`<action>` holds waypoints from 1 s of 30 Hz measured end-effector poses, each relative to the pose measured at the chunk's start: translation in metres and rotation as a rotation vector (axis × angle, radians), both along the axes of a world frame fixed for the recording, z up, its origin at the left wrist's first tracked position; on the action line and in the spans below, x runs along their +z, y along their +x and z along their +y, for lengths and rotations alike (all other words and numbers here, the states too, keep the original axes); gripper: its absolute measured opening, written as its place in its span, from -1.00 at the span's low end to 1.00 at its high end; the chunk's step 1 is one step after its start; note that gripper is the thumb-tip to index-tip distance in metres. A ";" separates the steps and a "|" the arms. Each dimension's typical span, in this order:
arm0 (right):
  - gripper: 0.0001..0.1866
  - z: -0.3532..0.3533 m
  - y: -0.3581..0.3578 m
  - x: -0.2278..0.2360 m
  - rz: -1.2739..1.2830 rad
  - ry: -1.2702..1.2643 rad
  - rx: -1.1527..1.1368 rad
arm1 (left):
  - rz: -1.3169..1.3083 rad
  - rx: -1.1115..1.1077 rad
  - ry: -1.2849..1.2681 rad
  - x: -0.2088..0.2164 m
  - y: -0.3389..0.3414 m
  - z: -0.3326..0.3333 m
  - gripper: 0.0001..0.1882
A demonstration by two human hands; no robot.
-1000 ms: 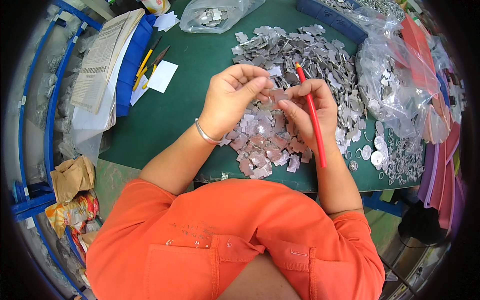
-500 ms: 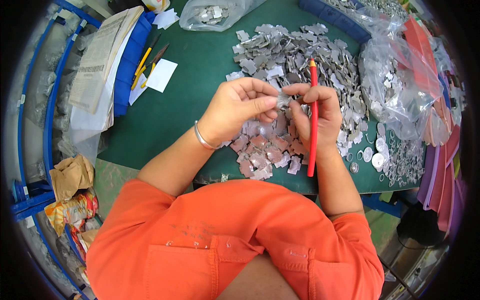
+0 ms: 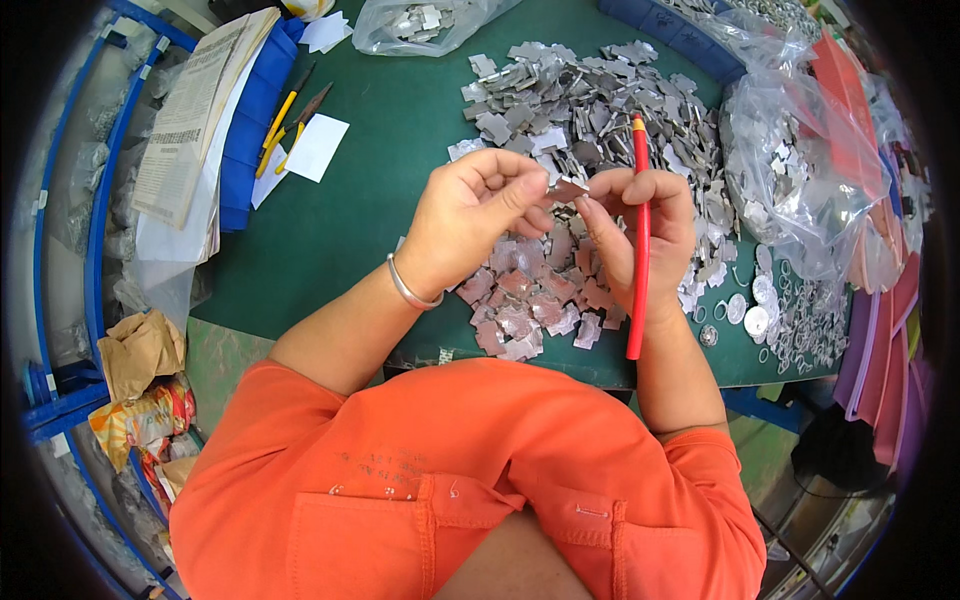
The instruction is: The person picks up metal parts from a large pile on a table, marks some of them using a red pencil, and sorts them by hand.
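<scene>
A small flat metal piece point(image 3: 568, 189) is held up between my two hands, over the heaps on the table. My left hand point(image 3: 470, 205) pinches its left side with thumb and fingers. The fingertips of my right hand point(image 3: 660, 225) grip its right side. That same hand also carries a red pencil point(image 3: 640, 270), upright along the fingers with its yellow-banded end pointing away from me. Beyond the hands lies a large heap of grey metal pieces point(image 3: 590, 100). Nearer my body is a smaller pile of similar pieces point(image 3: 520, 300), pinkish in the light.
Clear plastic bags point(image 3: 780, 170) and a blue bin point(image 3: 680, 40) stand at right. Rings and discs point(image 3: 800, 320) lie at the right front. Yellow-handled tools point(image 3: 283, 125), white paper point(image 3: 318, 148) and a blue tray point(image 3: 262, 120) with newspapers point(image 3: 190, 130) are at left.
The metal piece has tilted between my fingers and now shows a darker face. My right hand and the red pencil have shifted slightly to the right.
</scene>
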State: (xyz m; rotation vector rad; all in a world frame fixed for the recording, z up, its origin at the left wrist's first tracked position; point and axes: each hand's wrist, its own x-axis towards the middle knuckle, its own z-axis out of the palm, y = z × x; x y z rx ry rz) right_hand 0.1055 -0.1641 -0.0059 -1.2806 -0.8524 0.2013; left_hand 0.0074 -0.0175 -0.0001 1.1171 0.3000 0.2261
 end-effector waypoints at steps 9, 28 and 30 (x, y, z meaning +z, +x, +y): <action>-0.66 0.002 0.001 -0.006 -0.149 0.021 -0.008 | 0.030 -0.109 -0.207 0.003 -0.003 0.005 -0.74; -0.66 -0.001 -0.004 0.004 0.205 -0.051 0.076 | -0.053 0.051 -0.073 0.001 -0.002 -0.003 -0.78; -0.66 -0.002 -0.005 0.008 0.282 -0.061 0.069 | -0.030 0.010 -0.172 0.002 -0.002 0.003 -0.78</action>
